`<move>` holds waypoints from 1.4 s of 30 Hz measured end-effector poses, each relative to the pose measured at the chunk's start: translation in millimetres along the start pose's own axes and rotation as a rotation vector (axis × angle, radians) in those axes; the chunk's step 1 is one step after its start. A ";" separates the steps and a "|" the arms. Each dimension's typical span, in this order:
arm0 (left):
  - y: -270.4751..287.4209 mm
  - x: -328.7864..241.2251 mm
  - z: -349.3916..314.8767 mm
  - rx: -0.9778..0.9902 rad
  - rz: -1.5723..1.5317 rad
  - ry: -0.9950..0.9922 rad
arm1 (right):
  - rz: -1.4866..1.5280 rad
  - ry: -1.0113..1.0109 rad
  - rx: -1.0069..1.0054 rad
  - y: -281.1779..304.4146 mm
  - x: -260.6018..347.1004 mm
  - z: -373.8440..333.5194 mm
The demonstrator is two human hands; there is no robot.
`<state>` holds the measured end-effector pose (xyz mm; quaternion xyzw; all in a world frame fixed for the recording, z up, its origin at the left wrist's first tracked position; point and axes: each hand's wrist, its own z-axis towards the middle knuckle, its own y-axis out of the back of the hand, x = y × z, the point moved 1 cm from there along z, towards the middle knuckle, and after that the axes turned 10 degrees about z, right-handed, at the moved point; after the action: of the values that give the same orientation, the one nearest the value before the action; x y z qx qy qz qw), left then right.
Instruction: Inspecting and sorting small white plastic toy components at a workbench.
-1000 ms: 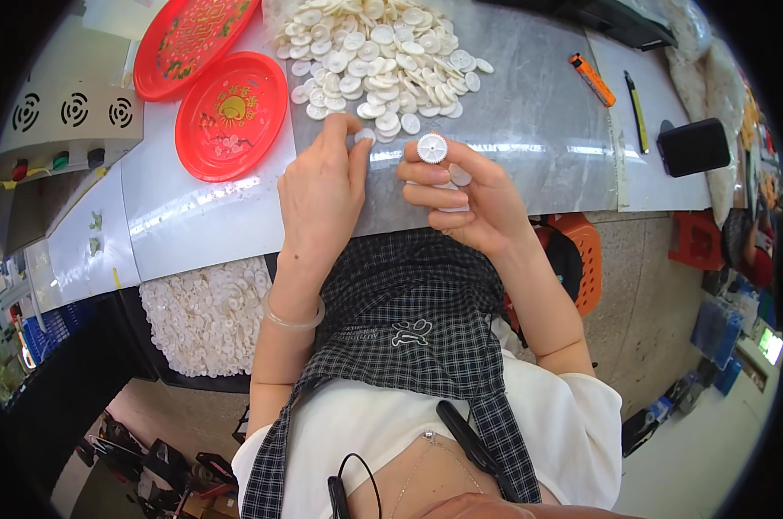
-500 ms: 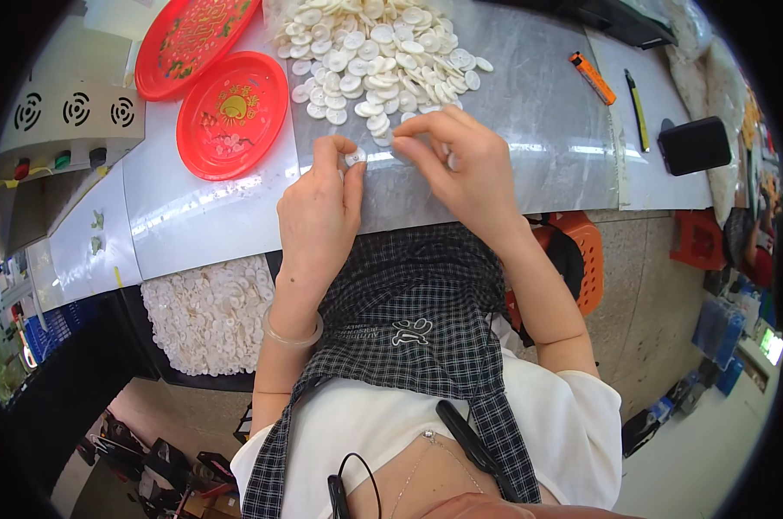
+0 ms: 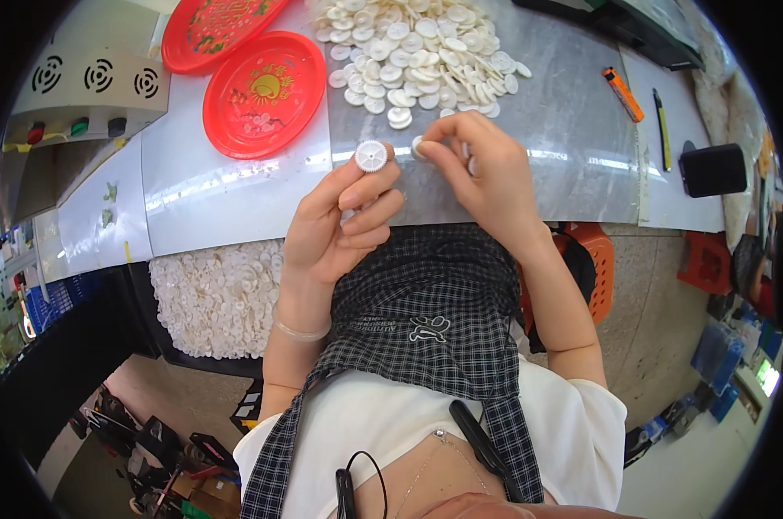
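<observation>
A white plastic gear (image 3: 371, 156) with fine teeth and a spoked face is pinched between the thumb and forefinger of my left hand (image 3: 344, 208). The other fingers of that hand curl inward below it. Just to the right, my right hand (image 3: 491, 173) grips another small white gear (image 3: 417, 147) at its fingertips, seen nearly edge-on. Another bit of white shows among the curled fingers of my right hand, too hidden to name. Beyond both hands, a heap of white gears (image 3: 426, 56) spreads over the grey tabletop (image 3: 564, 164).
Two red round trays overlap at the far left, the nearer tray (image 3: 223, 130) in front. A grey box with knobs (image 3: 89, 95) stands left of them. On the right lie an orange tube (image 3: 622, 93), a yellow cutter (image 3: 661, 130) and a black phone (image 3: 713, 170). Below sits a bin of white parts (image 3: 218, 298).
My left hand has turned and raised the gear, so its face now shows. My right hand now has a gear at its fingertips, close to the left hand. The view has shifted slightly.
</observation>
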<state>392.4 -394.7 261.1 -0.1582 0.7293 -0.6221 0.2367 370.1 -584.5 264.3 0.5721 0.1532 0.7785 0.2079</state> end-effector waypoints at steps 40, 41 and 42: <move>-8.3 -10.3 48.8 -0.827 2.272 -0.630 | 0.233 -0.095 -0.134 19.4 -14.0 5.2; -9.1 -9.8 49.0 -0.829 2.271 -0.631 | -0.034 -0.057 -0.101 19.5 -13.0 6.1; -10.4 -8.9 49.2 -0.821 2.273 -0.605 | -0.033 -0.056 -0.100 17.6 -13.7 6.4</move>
<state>425.9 -432.8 267.1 0.3629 0.5094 0.2703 0.7320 377.1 -606.6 263.3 0.5800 0.1177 0.7652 0.2533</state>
